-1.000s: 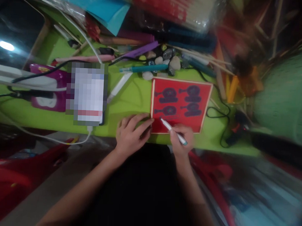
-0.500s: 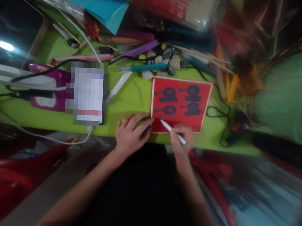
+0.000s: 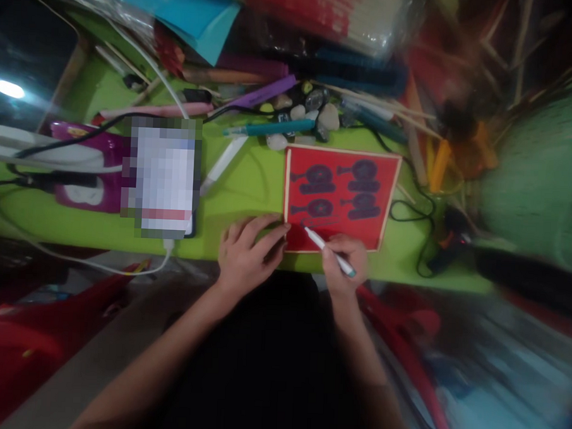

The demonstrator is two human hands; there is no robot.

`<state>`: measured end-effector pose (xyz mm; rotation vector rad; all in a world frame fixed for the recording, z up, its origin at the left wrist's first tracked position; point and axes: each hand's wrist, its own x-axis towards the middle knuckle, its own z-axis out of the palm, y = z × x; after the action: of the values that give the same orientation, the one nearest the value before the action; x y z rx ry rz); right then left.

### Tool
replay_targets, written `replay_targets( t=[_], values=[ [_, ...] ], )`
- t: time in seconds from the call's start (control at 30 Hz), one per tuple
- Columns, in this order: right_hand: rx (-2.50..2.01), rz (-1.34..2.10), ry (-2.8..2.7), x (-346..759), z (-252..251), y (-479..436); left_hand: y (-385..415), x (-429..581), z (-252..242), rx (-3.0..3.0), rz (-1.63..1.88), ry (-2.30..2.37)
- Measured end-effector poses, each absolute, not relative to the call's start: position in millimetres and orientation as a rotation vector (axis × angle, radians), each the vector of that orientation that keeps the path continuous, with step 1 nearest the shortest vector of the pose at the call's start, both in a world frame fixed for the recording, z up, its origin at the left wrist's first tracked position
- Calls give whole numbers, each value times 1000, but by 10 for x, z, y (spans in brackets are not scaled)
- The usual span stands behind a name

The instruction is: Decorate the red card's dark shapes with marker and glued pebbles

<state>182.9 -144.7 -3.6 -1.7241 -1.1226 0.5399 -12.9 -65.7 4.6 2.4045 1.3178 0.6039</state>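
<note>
A red board with a pale edge (image 3: 387,200) lies flat on the green table (image 3: 249,181), bearing several dark drawn shapes, each round with a stem. Below the lower left shape are faint thin outlines. My right hand (image 3: 346,261) grips a white marker (image 3: 317,238) with a teal end, its tip on or just over the red surface near those outlines; contact cannot be made out. My left hand (image 3: 251,248) rests palm down on the table, fingers spread, with fingertips at the board's lower left edge.
Left of my hands lies a blurred-out phone (image 3: 167,178) with a white cable (image 3: 169,250) plugged in. Behind the board are a teal pen (image 3: 275,128), several stones (image 3: 328,117) and a purple marker (image 3: 267,92). A large green rounded object (image 3: 543,181) stands at the right.
The view has shifted very slightly. Both hands, the marker and the board keep nearly the same places, with no clear difference in the drawing.
</note>
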Motion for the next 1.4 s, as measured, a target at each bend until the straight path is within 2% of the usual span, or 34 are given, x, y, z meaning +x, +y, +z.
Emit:
replay_targets(
  t=[1.4],
  values=[
    [-1690, 546, -1121, 1822, -44, -1431, -664, -141, 18, 2388, 617, 1303]
  ],
)
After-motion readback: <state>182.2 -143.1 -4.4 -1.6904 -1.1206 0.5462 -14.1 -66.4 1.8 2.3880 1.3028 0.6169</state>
